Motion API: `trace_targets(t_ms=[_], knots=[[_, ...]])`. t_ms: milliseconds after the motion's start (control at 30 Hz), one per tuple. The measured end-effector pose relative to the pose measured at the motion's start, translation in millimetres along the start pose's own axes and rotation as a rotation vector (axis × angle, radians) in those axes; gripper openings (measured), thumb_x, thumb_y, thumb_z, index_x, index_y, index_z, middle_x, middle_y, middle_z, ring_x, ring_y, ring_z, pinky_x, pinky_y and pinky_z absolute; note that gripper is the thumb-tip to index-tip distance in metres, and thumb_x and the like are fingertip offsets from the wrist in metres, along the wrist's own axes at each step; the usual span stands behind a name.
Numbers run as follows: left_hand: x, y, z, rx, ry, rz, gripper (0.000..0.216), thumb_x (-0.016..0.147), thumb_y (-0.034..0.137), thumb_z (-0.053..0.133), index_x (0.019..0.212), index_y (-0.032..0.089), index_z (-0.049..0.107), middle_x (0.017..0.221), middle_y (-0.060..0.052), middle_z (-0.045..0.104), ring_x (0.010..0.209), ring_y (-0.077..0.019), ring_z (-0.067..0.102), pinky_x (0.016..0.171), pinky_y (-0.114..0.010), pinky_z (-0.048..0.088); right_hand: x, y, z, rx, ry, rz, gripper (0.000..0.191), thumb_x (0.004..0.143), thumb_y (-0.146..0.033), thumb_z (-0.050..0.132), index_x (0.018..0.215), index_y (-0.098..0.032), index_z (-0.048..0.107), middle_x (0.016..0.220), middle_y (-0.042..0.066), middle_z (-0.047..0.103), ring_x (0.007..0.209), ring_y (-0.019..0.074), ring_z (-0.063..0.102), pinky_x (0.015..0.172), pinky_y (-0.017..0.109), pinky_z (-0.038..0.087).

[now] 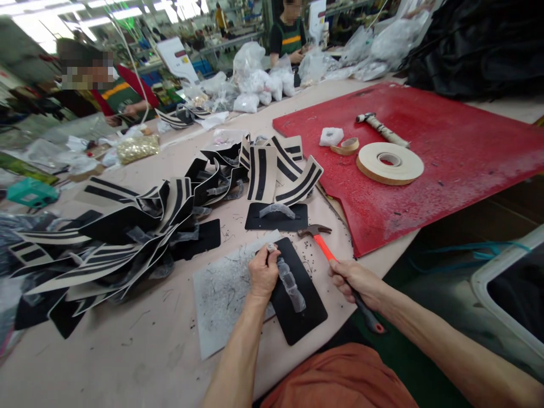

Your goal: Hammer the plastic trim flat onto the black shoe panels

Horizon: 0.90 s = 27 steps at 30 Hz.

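My right hand [355, 280] is wrapped round the orange and black grip of a claw hammer [325, 247], whose metal head is just above the table to the right of the black panel. My left hand [262, 275] is closed in a pinch at the far end of a plastic-wrapped handle [289, 283]. That handle lies along a black rectangular panel [312, 317] with rounded corners. The panel partly overlaps a pale grey slab [216, 306] strewn with dark bits. Beyond it lies another black panel [278, 217] with a wrapped handle.
Striped beige-and-black pieces [123, 243] are heaped at left. On a red board [450, 170] at right are a tape roll [391, 162], a smaller ring of tape [346, 146] and a second hammer [382, 129]. A plastic bin [510, 283] stands at right. Two people work across the table.
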State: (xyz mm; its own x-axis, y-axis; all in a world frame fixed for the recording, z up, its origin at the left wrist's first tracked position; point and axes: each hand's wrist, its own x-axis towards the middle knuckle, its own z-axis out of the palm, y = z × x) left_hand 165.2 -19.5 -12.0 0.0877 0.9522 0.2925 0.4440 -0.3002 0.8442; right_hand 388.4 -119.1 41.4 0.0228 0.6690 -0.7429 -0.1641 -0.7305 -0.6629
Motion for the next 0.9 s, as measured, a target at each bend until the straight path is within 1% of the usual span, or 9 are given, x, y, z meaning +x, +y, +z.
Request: trace_targets(t_ms=[67, 167, 233, 367, 467, 600, 700, 800, 900], knots=[[-0.6, -0.4, -0.5, -0.015, -0.029, 0.017, 0.017, 0.089, 0.032, 0.061, 0.097, 0.025, 0.073, 0.095, -0.005, 0.077, 0.086, -0.0223, 0.072, 0.082, -0.032, 0.053, -9.4, -14.7, 5.9, -0.169, 0.107, -0.172, 0.033, 0.095, -0.051, 0.038, 0.080, -0.023, 0.044, 0.056, -0.009, 0.035, 0.039, 0.0082, 0.028, 0.037, 0.021, 0.025], [-1.6, -0.8, -2.0, -0.019, -0.058, 0.045, 0.016, 0.089, 0.031, 0.061, 0.096, 0.025, 0.073, 0.095, -0.005, 0.077, 0.086, -0.0219, 0.072, 0.082, -0.032, 0.053, -24.6, -35.4, 11.8, -0.593, 0.301, -0.637, 0.041, 0.097, -0.056, 0.032, 0.078, -0.023, 0.045, 0.057, -0.004, 0.044, 0.047, 0.0119, 0.041, 0.047, 0.025, 0.031], [-1.9, -1.3, -2.8, -0.009, -0.059, 0.060, 0.016, 0.088, 0.032, 0.061, 0.095, 0.024, 0.073, 0.095, -0.006, 0.077, 0.086, -0.0223, 0.071, 0.082, -0.032, 0.053, -31.8, -43.8, 14.5, -0.918, 0.402, -0.855, 0.041, 0.100, -0.053, 0.030, 0.080, -0.022, 0.049, 0.061, 0.000, 0.051, 0.052, 0.0141, 0.047, 0.051, 0.027, 0.029], [-0.7, -3.2, -3.1, 0.049, -0.063, 0.028, 0.017, 0.088, 0.033, 0.059, 0.081, 0.023, 0.071, 0.075, -0.005, 0.073, 0.070, -0.0207, 0.068, 0.073, -0.031, 0.052, -43.4, -60.4, 18.1, -1.447, 0.358, -0.890, 0.035, 0.103, -0.043, 0.034, 0.085, -0.020, 0.054, 0.062, 0.004, 0.058, 0.047, 0.0153, 0.047, 0.050, 0.030, 0.018], [0.3, -4.7, -2.7, 0.035, -0.070, 0.041, 0.016, 0.089, 0.032, 0.058, 0.084, 0.023, 0.071, 0.079, -0.005, 0.073, 0.074, -0.0208, 0.068, 0.074, -0.031, 0.052, -62.6, -84.7, 21.7, -1.426, 0.417, -0.997, 0.037, 0.103, -0.046, 0.033, 0.083, -0.021, 0.052, 0.058, 0.002, 0.053, 0.045, 0.0142, 0.044, 0.049, 0.030, 0.018], [0.7, -5.5, -2.3, -0.011, -0.056, 0.080, 0.014, 0.089, 0.031, 0.060, 0.091, 0.025, 0.073, 0.089, -0.005, 0.075, 0.083, -0.0216, 0.070, 0.080, -0.031, 0.052, -77.0, -96.3, 27.7, -0.985, 0.690, -1.250, 0.040, 0.105, -0.047, 0.023, 0.089, -0.023, 0.050, 0.060, 0.000, 0.051, 0.049, 0.0138, 0.045, 0.050, 0.027, 0.030], [0.8, -5.6, -2.5, 0.020, -0.070, 0.083, 0.015, 0.090, 0.030, 0.059, 0.087, 0.024, 0.072, 0.083, -0.005, 0.074, 0.077, -0.0206, 0.069, 0.075, -0.030, 0.051, -61.6, -74.0, 26.6, -1.119, 0.582, -1.166, 0.039, 0.103, -0.044, 0.026, 0.084, -0.021, 0.051, 0.060, 0.002, 0.053, 0.047, 0.0138, 0.045, 0.050, 0.028, 0.029], [0.5, -5.8, -2.9, 0.071, -0.092, 0.089, 0.017, 0.090, 0.030, 0.059, 0.080, 0.022, 0.070, 0.073, -0.004, 0.071, 0.068, -0.0195, 0.066, 0.068, -0.028, 0.047, -44.2, -54.2, 18.3, -1.464, 0.352, -0.825, 0.033, 0.101, -0.043, 0.038, 0.085, -0.020, 0.054, 0.061, 0.004, 0.057, 0.049, 0.0149, 0.049, 0.050, 0.028, 0.023], [0.1, -5.6, -3.2, 0.049, -0.088, 0.094, 0.015, 0.090, 0.029, 0.059, 0.085, 0.023, 0.071, 0.079, -0.004, 0.073, 0.072, -0.0196, 0.067, 0.070, -0.028, 0.048, -35.6, -47.6, 3.7, -1.473, 0.319, -0.613, 0.030, 0.102, -0.042, 0.038, 0.094, -0.019, 0.056, 0.065, 0.004, 0.059, 0.056, 0.0180, 0.055, 0.053, 0.029, 0.023]])
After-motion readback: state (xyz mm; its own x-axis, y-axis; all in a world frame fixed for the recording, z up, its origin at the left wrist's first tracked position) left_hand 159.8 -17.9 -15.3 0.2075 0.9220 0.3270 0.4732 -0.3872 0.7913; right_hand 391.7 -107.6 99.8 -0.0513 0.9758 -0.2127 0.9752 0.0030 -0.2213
